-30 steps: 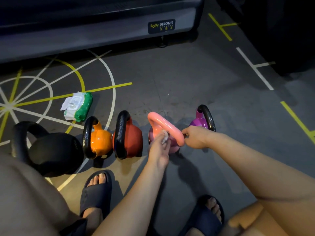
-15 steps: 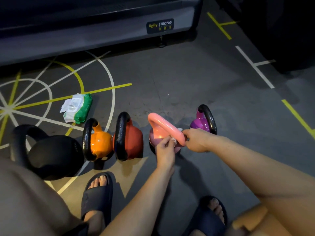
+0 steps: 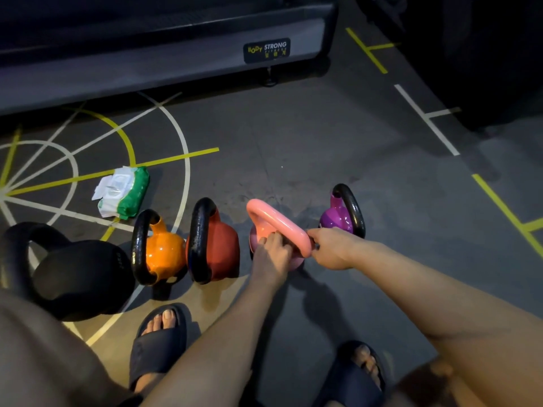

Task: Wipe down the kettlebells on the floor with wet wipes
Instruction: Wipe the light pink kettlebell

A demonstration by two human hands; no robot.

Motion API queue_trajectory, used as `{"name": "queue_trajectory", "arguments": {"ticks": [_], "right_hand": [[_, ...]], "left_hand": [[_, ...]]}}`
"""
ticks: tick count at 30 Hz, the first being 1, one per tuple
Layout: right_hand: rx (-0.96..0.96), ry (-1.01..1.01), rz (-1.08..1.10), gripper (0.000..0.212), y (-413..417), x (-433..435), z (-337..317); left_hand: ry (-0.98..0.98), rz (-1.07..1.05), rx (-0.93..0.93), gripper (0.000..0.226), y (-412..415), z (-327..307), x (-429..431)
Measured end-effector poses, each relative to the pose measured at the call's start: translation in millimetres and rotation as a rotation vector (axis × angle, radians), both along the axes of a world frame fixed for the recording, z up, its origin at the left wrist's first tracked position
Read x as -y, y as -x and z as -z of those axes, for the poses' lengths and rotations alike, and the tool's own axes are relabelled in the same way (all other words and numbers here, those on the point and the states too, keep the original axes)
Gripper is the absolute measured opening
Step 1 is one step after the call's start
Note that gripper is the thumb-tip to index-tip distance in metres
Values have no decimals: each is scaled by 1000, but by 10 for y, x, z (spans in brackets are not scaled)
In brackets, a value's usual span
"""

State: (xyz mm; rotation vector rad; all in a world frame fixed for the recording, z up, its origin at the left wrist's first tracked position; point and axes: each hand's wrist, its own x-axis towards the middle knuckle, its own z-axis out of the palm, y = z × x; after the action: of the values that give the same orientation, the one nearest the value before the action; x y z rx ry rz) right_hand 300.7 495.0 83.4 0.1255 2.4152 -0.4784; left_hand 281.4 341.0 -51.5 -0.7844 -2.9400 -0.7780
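Since half a second ago the left grip (image 3: 271, 254) has slid off the handle and in under it, onto the body of the pink kettlebell (image 3: 273, 220). The wipe is now hidden, so I cannot tell whether its curled fingers pinch it. The right grip (image 3: 332, 249) curls round the handle's corner, steadying the bell on the floor (image 3: 293, 142). The body seems to be getting wiped; next the bell probably needs turning. The purple kettlebell (image 3: 336, 220) is just beyond the right grip. The red kettlebell (image 3: 223, 245), orange kettlebell (image 3: 164, 251) and black kettlebell (image 3: 82, 274) line up left of the left grip, with the wipes pack (image 3: 126, 190) beyond on line-painted flooring, near a machine base (image 3: 147, 63).
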Motion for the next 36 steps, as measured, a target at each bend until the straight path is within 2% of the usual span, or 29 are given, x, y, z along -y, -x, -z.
{"name": "queue_trajectory", "arguments": {"ticks": [2,3,6,9,11,13,19,23,25,28,30,33,36], "right_hand": [[-4,5,3,37,-6,-15,7],[-5,10,8,37,-10,-26,8],[-2,10,6,35,-22,-48,4],[5,21,7,33,-27,-55,-2],[6,20,8,34,-24,-51,-12],[9,8,7,36,-22,-42,-37],[19,-2,5,34,-31,-21,-67],[24,9,5,37,-47,-16,-104],[35,5,11,40,-34,-36,-87],[48,-12,70,42,40,-80,-47],[44,-22,125,55,99,-106,-20],[65,5,155,74,144,-107,51],[91,19,136,66,135,-64,77]], "left_hand": [[91,132,-124,19,77,-4,52],[118,133,-139,17,87,12,81],[78,-35,18,17,46,50,150],[4,-233,47,18,75,86,132],[-60,-161,201,18,52,55,99],[-67,-29,243,17,-42,67,40],[-409,-248,429,22,-92,120,-103],[-651,-348,592,14,-175,-111,-156],[-768,-392,682,20,-218,-201,-145],[-1035,-527,960,21,-270,-351,-197],[-1202,-636,1155,24,-274,-421,-212],[-1294,-690,1216,20,-275,-462,-144],[-1313,-699,1200,21,-295,-465,-24]]}}
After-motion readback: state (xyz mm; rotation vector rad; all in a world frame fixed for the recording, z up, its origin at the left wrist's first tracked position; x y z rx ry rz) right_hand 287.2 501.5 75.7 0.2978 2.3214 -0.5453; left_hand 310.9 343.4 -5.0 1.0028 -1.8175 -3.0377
